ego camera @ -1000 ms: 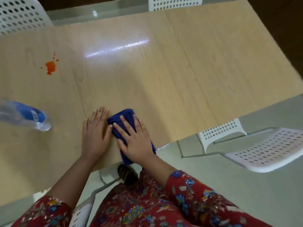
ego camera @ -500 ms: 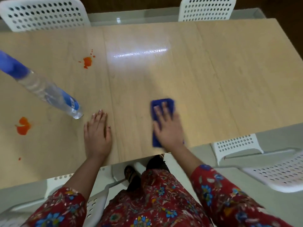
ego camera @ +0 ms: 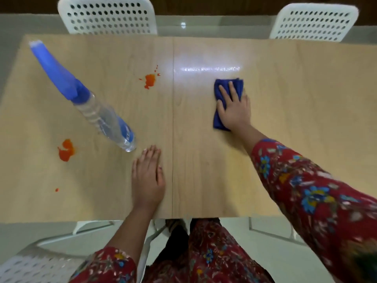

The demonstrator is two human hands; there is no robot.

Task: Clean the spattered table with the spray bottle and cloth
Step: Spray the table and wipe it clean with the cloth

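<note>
A folded dark blue cloth [ego camera: 236, 83] lies on the light wooden table [ego camera: 306, 99], right of the centre seam. My right hand [ego camera: 233, 107] presses flat on it with straight fingers. My left hand [ego camera: 148, 178] rests flat on the table near the front edge. A clear spray bottle [ego camera: 102, 117] with a blue head stands just left of my left hand, not touched. An orange spatter [ego camera: 150, 80] marks the table left of the cloth. A second orange spatter [ego camera: 66, 151] lies at the front left, with a tiny orange drop [ego camera: 57, 189] below it.
Two white perforated chairs stand beyond the far edge, one chair [ego camera: 108, 16] at the left and one chair [ego camera: 314, 22] at the right. Another white chair [ego camera: 36, 264] sits at my lower left. A bright light reflection [ego camera: 210, 68] shines on the table's far middle.
My right hand has slid the cloth from the table's front edge away from me and to the right. My left hand stays flat on the table. The camera view has swung left.
</note>
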